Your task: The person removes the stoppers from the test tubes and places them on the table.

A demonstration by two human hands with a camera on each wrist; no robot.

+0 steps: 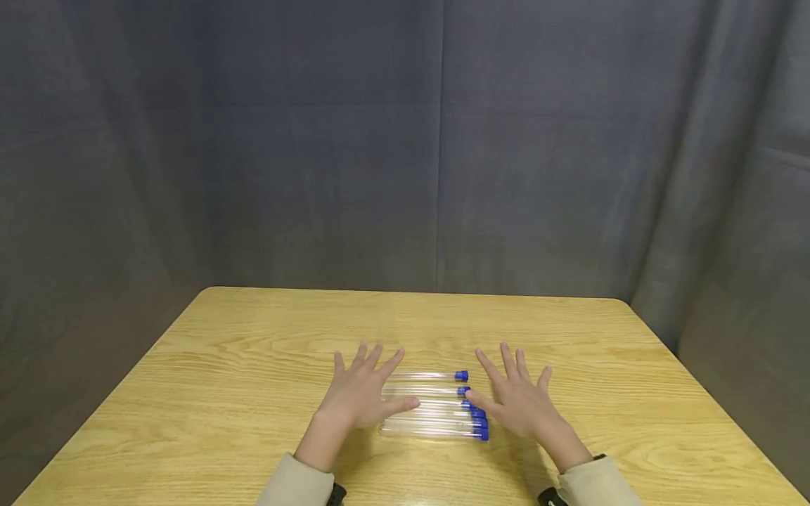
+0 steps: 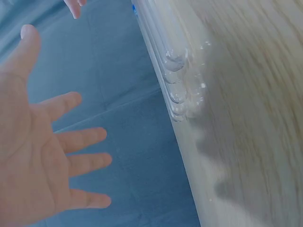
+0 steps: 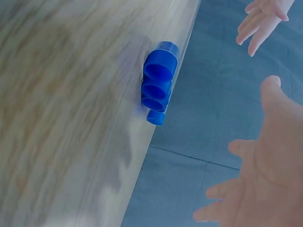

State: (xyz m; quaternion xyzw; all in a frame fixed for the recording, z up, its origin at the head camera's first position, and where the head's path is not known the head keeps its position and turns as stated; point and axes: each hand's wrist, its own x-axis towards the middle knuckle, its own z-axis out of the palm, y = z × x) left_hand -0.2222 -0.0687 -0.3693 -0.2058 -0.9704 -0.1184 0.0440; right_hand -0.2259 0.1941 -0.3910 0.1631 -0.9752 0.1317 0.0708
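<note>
Clear tubes with blue caps, laid flat and side by side on the wooden surface, caps all at the same end; seemingly six, though too closely overlapped for a sure count. Left hand above the rounded ends of the tubes, right hand near their capped ends; fingers of both spread and straight, gripping nothing, apart from the tubes in both wrist views. Dark curtain beyond the tubes. Judged as done: tubes down on the surface, capped, turned one way, roughly parallel in a single group. Judged as incomplete, if evenness matters: wider gaps between the far tubes, near tubes bunched, capped ends somewhat out of line. Probably either a starting or a finishing stage, given both hands free; which one, impossible to tell.
</note>
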